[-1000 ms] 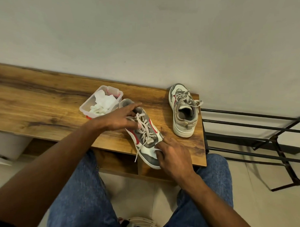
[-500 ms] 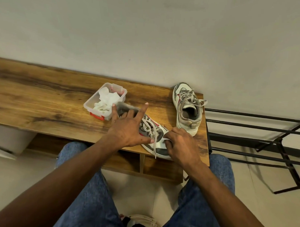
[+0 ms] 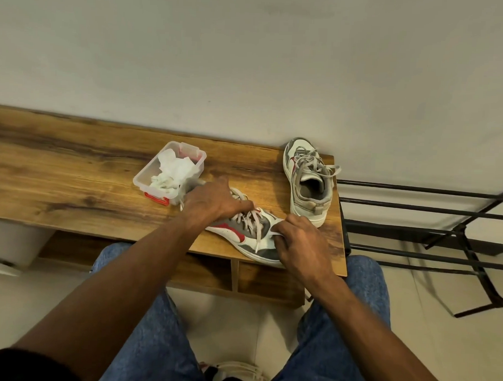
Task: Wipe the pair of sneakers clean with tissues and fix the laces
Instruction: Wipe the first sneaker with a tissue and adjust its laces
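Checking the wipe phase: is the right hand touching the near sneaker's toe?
Touching. The head view shows the right hand pinching a white tissue against the toe of the near sneaker, with no gap visible.

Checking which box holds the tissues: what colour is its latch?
Red, on a clear plastic box; the latch shows best in the head view.

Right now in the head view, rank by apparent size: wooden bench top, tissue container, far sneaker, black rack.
1. wooden bench top, clearly largest.
2. black rack, though cut off at the frame's edge.
3. far sneaker and tissue container: they look alike in size, so I won't rank them.
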